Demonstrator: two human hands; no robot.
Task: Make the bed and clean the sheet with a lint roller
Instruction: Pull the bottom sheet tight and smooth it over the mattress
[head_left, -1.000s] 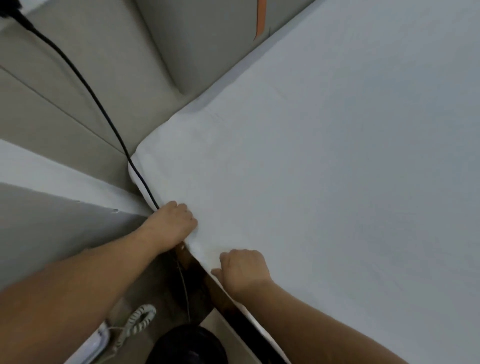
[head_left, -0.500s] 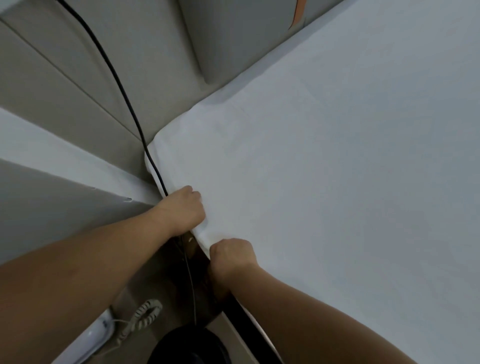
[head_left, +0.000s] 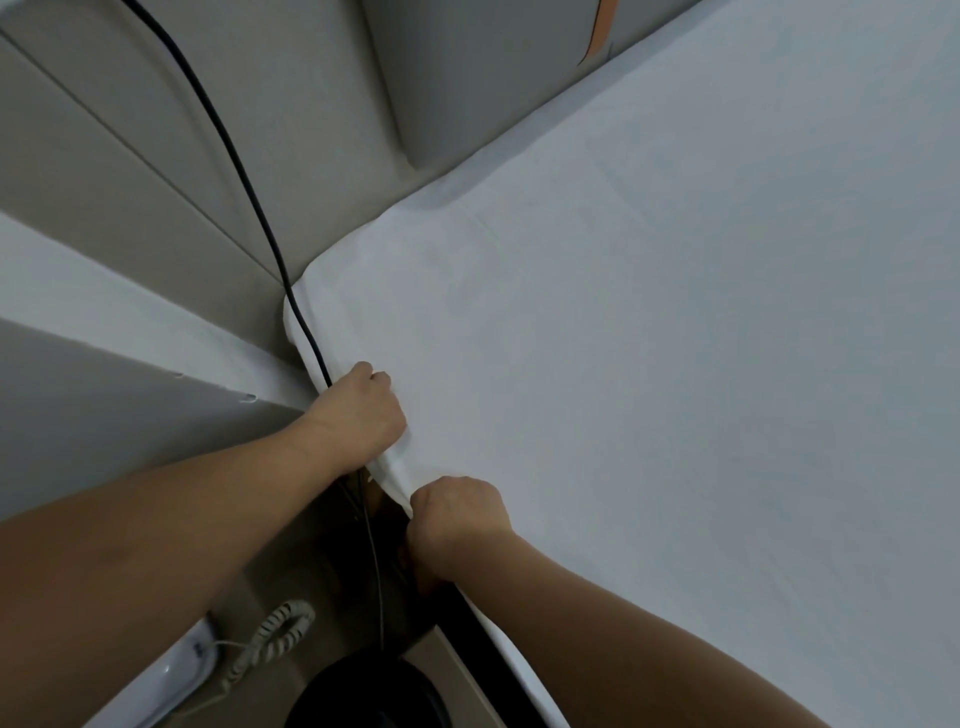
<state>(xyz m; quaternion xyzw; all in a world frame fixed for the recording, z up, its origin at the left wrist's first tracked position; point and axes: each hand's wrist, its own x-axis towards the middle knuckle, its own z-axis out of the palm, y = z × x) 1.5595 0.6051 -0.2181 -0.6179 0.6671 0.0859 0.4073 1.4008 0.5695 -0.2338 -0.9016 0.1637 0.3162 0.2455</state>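
A white sheet (head_left: 649, 338) covers the mattress and fills the right of the view, smooth on top. At the mattress's near left edge, close to its corner, my left hand (head_left: 358, 415) is closed on the sheet's edge. My right hand (head_left: 457, 519) grips the same edge a little nearer to me, its fingers curled down over the mattress side and hidden. No lint roller is in view.
A black cable (head_left: 244, 171) runs down the padded grey headboard (head_left: 156, 130) and drops between bed and a white bedside unit (head_left: 104, 332). A grey pillow (head_left: 467, 67) leans at the head. Below lie a white telephone (head_left: 182, 675) with coiled cord and a round black object (head_left: 369, 696).
My right hand has slid along the edge toward my left hand and curled tighter over the mattress side. The view has shifted slightly; the left hand keeps its grip.
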